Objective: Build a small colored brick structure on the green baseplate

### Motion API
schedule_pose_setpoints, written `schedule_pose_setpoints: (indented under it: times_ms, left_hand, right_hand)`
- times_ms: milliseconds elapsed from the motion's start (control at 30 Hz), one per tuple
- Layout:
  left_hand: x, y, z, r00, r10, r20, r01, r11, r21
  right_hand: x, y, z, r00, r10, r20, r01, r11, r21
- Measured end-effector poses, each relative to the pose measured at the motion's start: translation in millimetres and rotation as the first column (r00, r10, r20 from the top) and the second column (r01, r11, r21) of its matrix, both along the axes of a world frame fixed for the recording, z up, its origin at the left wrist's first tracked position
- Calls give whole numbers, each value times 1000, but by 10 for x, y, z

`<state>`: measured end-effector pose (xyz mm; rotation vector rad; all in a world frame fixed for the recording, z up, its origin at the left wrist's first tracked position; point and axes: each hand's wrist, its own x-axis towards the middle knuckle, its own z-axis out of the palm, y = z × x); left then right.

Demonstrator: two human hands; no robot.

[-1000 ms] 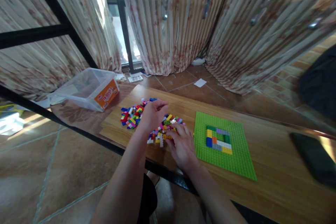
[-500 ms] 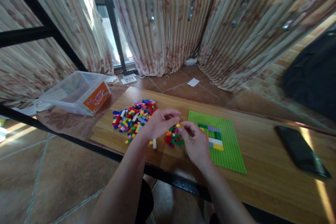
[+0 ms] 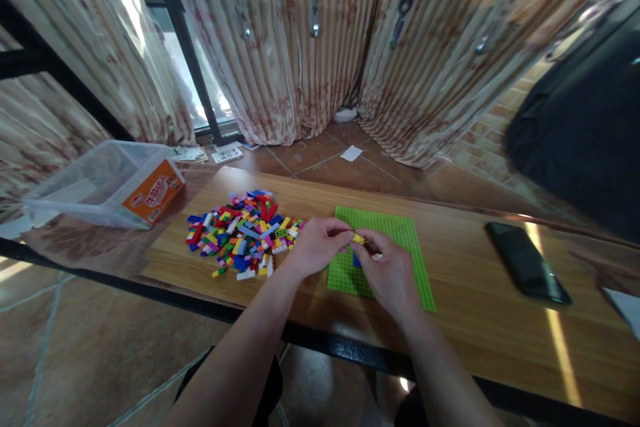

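Observation:
Between my two hands, above the green baseplate, is a small yellow toy brick (image 3: 359, 239). My left hand (image 3: 323, 243) pinches it from the left with thumb and fingers. From the other side my right hand (image 3: 385, 265) has its fingertips closed on the same brick. Under the hands lies the green studded baseplate (image 3: 419, 280), mostly uncovered along its right side. A bit of blue brick (image 3: 357, 260) shows beneath my fingers; the other bricks on the plate are hidden by my hands. To the left spreads a heap of mixed coloured bricks (image 3: 245, 230).
A clear plastic bin (image 3: 100, 197) with an orange label stands left of the wooden table (image 3: 465, 340). On the table's right lies a black phone (image 3: 527, 263), with white paper (image 3: 625, 307) beyond it. Striped curtains (image 3: 280, 67) hang behind.
My hands have come together around the yellow brick and now sit over the baseplate rather than left of it. The whole view has shifted to the right.

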<state>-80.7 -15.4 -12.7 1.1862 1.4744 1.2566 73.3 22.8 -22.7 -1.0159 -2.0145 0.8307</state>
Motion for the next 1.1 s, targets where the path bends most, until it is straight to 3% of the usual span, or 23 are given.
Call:
schedule_pose_setpoints:
  times_ms: [133, 300, 567, 800, 1100]
  left_hand:
    - [158, 77, -2, 997, 64, 39, -62, 997, -40]
    - [296, 189, -94, 999, 42, 28, -41, 998, -39]
    - [337, 263, -144, 932, 159, -325, -157, 987, 32]
    - [358, 235, -119, 901, 83, -426, -99, 995, -16]
    - [350, 228, -114, 904, 54, -425, -73, 997, -27]
  right_hand:
    - [177, 87, 27, 996, 16, 85, -18, 1000, 20]
    - [366, 217, 10, 988, -1, 152, -13, 996, 90]
    - [604, 479, -159, 969, -61, 241, 26, 989, 147]
    - [559, 523, -232, 942, -29, 333, -20, 990, 142]
    - [507, 510, -232, 933, -49, 357, -12, 986, 166]
